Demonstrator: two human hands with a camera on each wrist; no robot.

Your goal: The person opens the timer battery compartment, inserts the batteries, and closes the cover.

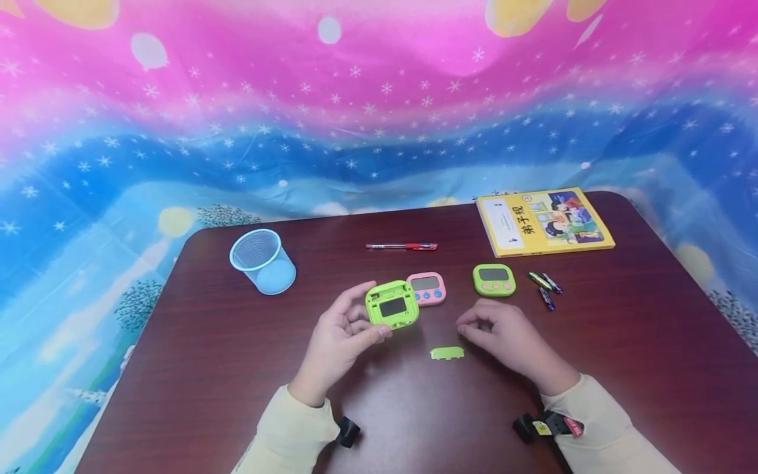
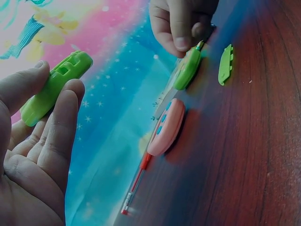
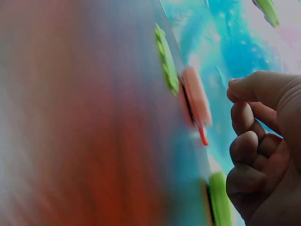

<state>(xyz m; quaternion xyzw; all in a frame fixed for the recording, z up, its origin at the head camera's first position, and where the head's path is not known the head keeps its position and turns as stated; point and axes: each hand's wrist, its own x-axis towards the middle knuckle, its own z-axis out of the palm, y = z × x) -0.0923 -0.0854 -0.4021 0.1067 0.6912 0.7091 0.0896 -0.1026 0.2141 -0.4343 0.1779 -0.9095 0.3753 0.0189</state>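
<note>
Holding the open-backed green timer (image 1: 393, 306) by its edge above the counter (image 1: 414, 421) is the left hand (image 1: 342, 332), while the right hand (image 1: 506, 334), loosely curled and empty, hovers near the green cover (image 1: 447, 353).

the right hand (image 3: 270, 146) curls loosely near a pink device (image 3: 197, 96).

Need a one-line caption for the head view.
Left hand holding a green digital timer, battery compartment exposed, above a table where a green battery cover lies near the right hand.
</note>
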